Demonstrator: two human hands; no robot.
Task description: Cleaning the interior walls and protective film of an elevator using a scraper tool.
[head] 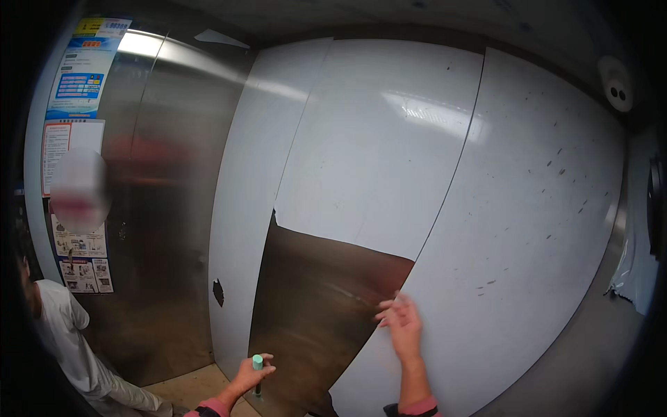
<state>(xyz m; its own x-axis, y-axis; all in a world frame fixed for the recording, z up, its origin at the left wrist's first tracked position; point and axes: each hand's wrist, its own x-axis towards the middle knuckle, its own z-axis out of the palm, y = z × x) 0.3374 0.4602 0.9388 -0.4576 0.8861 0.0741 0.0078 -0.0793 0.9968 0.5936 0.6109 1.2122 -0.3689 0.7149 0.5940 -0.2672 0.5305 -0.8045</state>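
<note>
My left hand [250, 374] is low in the view, closed around a tool with a pale green handle [257, 362]; a dark shaft shows below the hand, and its lower end is hard to make out. My right hand [400, 318] is raised, fingers apart and slightly blurred, beside the right edge of an uncovered brown metal panel [312, 292]. Nothing shows in it; whether it touches the wall is unclear. A whitish protective sheet [375, 156] covers the wall above the uncovered area, and another sheet [500, 219] lies to its right. The lower edges look torn.
At the lower left stands a person in a white shirt [65, 333]. Posters [86, 68] bearing writing hang on the left metal wall [161, 250]. Tan floor [195, 385] shows below. A loose, torn sheet [633, 276] hangs at the far right.
</note>
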